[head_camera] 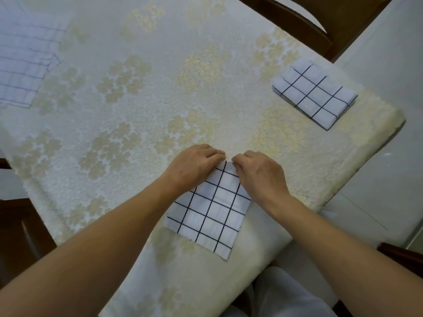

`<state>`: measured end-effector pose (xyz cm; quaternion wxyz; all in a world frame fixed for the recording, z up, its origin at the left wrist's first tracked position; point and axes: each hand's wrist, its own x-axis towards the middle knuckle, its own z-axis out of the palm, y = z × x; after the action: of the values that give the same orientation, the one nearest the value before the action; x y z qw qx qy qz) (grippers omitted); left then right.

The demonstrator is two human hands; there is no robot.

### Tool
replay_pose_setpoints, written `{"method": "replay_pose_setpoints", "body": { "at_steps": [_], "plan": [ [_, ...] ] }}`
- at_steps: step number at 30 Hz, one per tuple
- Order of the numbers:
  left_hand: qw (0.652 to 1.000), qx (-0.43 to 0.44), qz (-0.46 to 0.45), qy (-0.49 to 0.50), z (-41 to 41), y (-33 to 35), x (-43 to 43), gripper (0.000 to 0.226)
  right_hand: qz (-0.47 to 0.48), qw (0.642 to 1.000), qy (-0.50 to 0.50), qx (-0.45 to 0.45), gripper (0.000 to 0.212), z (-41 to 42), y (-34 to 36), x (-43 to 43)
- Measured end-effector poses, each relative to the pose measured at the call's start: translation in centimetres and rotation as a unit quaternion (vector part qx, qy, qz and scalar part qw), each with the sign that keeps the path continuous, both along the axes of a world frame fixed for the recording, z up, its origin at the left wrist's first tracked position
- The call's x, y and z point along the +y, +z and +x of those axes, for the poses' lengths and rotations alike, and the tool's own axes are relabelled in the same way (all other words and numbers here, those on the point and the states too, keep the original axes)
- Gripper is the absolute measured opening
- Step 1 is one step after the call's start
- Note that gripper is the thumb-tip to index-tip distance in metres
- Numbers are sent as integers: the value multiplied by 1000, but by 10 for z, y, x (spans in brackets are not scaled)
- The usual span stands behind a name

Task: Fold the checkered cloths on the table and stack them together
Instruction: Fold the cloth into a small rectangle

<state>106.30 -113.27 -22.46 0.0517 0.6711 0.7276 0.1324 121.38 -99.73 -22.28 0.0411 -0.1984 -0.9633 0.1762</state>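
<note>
A white cloth with a black grid lies folded into a rectangle near the table's front edge. My left hand and my right hand both rest on its far end, fingertips pinching the far edge close together. A second folded checkered cloth sits at the right, close to the table's corner. More checkered cloth, unfolded and loosely piled, lies at the far left edge of the view.
The table wears a cream cloth with gold flowers. A dark wooden chair stands behind the far right side, and another chair at the left. The table's corner is near the folded cloth at the right.
</note>
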Motion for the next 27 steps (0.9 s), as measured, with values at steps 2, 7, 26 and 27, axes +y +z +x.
{"method": "replay_pose_setpoints", "body": {
  "at_steps": [2,7,26,27],
  "plan": [
    [1000,0,9,26,-4,5,7,24,-3,1000,-2,0,17,-6,6,9],
    [999,3,30,37,-4,26,3,29,-3,1000,19,-20,25,-11,27,13],
    [996,24,86,8,75,23,-120,41,78,991,54,94,35,85,12,-109],
    [996,27,83,11,78,18,-125,37,76,992,56,86,37,88,7,-113]
  ]
}}
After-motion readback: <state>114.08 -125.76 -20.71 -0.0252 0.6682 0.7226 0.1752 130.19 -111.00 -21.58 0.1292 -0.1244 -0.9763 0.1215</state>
